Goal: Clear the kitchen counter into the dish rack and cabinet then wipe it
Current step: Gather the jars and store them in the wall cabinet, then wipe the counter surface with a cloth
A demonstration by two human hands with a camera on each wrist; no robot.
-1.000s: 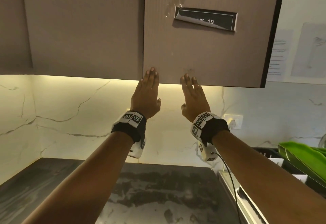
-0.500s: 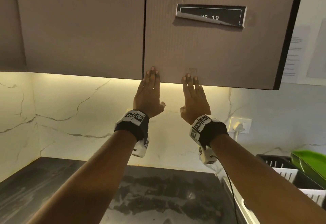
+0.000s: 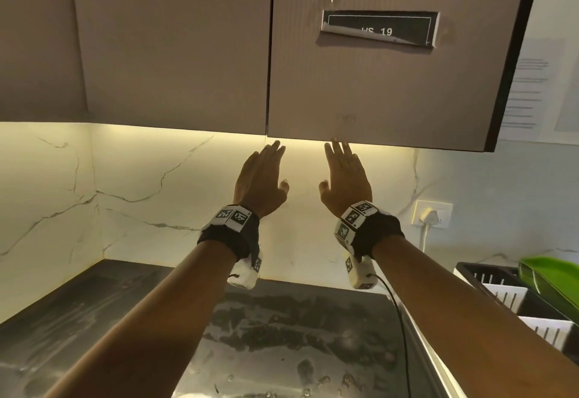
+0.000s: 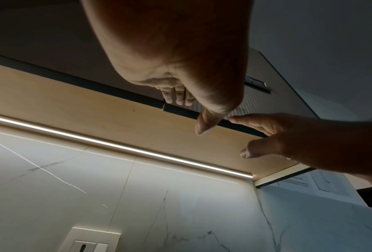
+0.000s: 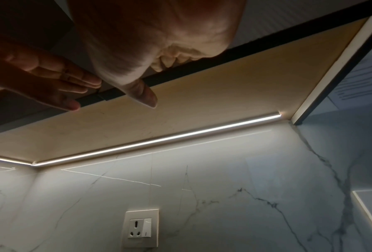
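Note:
The brown wall cabinet point(image 3: 360, 84) hangs above the counter with both doors closed. A dark label reading "WS 19" point(image 3: 379, 29) is stuck on its right door. My left hand point(image 3: 261, 175) is raised with fingers straight, fingertips just below the bottom edge where the two doors meet. Beside it my right hand point(image 3: 344, 172) is also flat and empty, its fingertips reaching the right door's lower edge. The wrist views show both hands point(image 4: 180, 95) point(image 5: 168, 63) with straight fingers at the door's dark bottom edge point(image 5: 202, 64). The dark marbled counter point(image 3: 282, 335) lies below, wet with droplets.
A black-and-white dish rack point(image 3: 507, 297) holding a green plate point(image 3: 554, 278) stands at the right. A wall socket with a white plug point(image 3: 432, 214) sits on the marble backsplash. A light strip point(image 4: 116, 145) runs under the cabinet. Papers point(image 3: 529, 90) hang on the right wall.
Both hands have slid down from the lower face of the right cabinet door to its bottom edge. The view has shifted, showing more of the counter and dish rack.

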